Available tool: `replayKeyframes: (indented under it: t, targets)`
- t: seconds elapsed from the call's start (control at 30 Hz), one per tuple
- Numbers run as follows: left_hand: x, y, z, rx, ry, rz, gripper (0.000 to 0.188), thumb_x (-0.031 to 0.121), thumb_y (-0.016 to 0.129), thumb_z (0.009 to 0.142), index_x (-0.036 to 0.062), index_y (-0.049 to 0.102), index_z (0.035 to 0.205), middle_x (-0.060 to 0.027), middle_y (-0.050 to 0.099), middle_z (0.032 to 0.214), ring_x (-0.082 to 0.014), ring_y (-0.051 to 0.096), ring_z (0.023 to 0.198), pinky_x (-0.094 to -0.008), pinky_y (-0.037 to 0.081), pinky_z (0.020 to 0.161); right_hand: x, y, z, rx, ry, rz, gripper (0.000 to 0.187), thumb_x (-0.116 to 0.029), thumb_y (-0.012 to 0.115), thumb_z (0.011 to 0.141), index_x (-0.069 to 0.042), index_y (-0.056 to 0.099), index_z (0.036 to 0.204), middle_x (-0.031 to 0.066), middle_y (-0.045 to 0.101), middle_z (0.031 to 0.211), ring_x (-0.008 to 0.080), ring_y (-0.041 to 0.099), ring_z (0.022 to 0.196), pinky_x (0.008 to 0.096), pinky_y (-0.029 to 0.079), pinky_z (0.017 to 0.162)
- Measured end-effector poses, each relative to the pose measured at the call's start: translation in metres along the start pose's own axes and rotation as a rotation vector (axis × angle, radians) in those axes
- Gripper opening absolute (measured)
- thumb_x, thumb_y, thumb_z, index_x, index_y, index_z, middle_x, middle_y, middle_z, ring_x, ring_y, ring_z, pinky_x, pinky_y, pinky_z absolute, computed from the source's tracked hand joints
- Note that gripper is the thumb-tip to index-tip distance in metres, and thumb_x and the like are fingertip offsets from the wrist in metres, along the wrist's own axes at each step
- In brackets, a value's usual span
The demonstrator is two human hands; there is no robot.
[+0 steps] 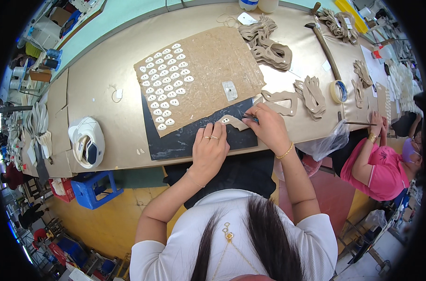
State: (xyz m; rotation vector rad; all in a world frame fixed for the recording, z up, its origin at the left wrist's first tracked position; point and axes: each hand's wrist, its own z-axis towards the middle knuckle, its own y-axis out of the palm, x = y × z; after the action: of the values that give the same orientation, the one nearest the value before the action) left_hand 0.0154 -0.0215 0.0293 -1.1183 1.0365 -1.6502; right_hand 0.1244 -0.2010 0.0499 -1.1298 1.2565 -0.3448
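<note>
A beige shoe upper piece [237, 124] lies near the front edge of a black cutting board [163, 149], with a white holed patch on its left end. Fingers of my left hand [210, 147] press together onto that end. On the piece's right side, my right hand [270, 127] is closed in a pinch around a small dark tool [251, 117], whose kind is mostly hidden by the fingers. Just beyond both hands, a brown sheet [208, 61] overlaps the board, bearing rows of white holed patches [163, 73] on its left half and a small metallic plate [229, 91].
Stacked beige pieces [273, 52] and loose cutouts [311, 96] lie right of the sheet. Farther right are a hammer [326, 49] and a tape roll [338, 91]. A white shoe [87, 140] stands at left. Another person in pink [379, 164] works at right.
</note>
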Motion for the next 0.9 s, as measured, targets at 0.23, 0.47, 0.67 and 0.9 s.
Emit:
replayKeyframes:
  t: [0.23,0.47,0.67,0.9]
  targets:
    - [-0.009,0.009,-0.009,0.070,-0.005,-0.065,0.048,0.012,0.069,0.081,-0.0031,0.061,0.126,-0.0141,0.058,0.129,-0.0280,0.056,0.119,-0.0426,0.043,0.099,0.003,-0.006,0.002,-0.084,-0.094,-0.150,0.019,-0.020,0.074,0.086,-0.007,0.068,0.099,0.0098,0.064,0.095,0.0316,0.068,0.089,0.0432,0.054,0.075]
    - [-0.001,0.019,-0.001,0.064,0.022,-0.198,0.055,0.012,0.071,0.083,-0.0049,0.057,0.133,-0.0183,0.052,0.145,-0.0347,0.047,0.138,-0.0479,0.037,0.115,-0.002,-0.008,0.002,-0.123,-0.044,-0.157,0.024,-0.017,0.075,0.085,-0.003,0.063,0.099,0.0131,0.067,0.097,0.0352,0.068,0.090,0.0450,0.053,0.076]
    - [0.003,0.023,0.006,0.078,0.019,-0.172,0.052,0.013,0.074,0.081,-0.0066,0.060,0.127,-0.0193,0.059,0.135,-0.0346,0.055,0.129,-0.0454,0.044,0.110,0.011,-0.006,-0.009,-0.160,-0.008,-0.099,0.025,-0.018,0.075,0.084,-0.001,0.064,0.098,0.0187,0.070,0.091,0.0368,0.069,0.089,0.0458,0.053,0.077]
    - [-0.002,0.017,0.006,0.060,0.043,-0.233,0.053,0.012,0.076,0.078,-0.0070,0.061,0.125,-0.0188,0.059,0.133,-0.0345,0.056,0.126,-0.0448,0.045,0.108,0.004,-0.016,-0.018,-0.280,0.060,0.193,0.017,-0.013,0.070,0.089,-0.001,0.063,0.098,0.0190,0.071,0.090,0.0385,0.069,0.086,0.0445,0.052,0.076]
